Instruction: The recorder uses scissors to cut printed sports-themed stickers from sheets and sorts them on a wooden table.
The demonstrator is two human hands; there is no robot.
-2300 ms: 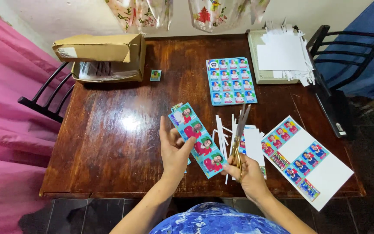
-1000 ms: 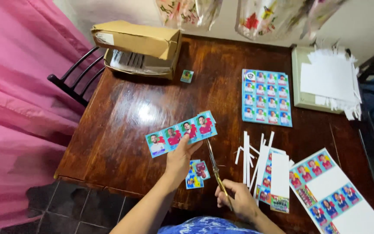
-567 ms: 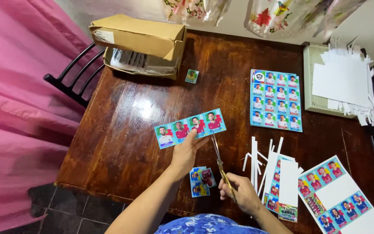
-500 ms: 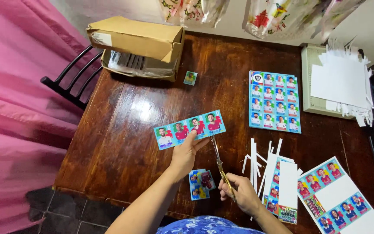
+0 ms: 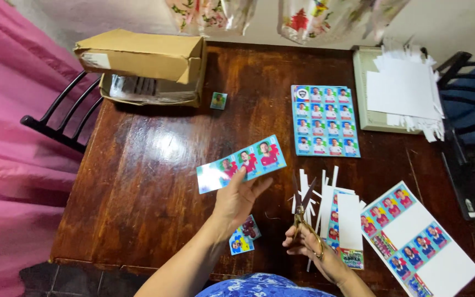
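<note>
Shiny paper strip (image 5: 241, 163) of 3 pictures sits pinched under the left hand (image 5: 236, 199) thumb, fingers curled behind. Right hand (image 5: 313, 254) fingers grip metal scissors (image 5: 302, 208), blades slightly open, just beside.

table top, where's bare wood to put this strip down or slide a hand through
The widest bare wood on the table is left of the left hand, below the cardboard box. A narrower lane runs between the sticker strip and the full sticker sheet. Around the right hand it is crowded: scissors, paper offcuts, a part-cut sheet.
</note>
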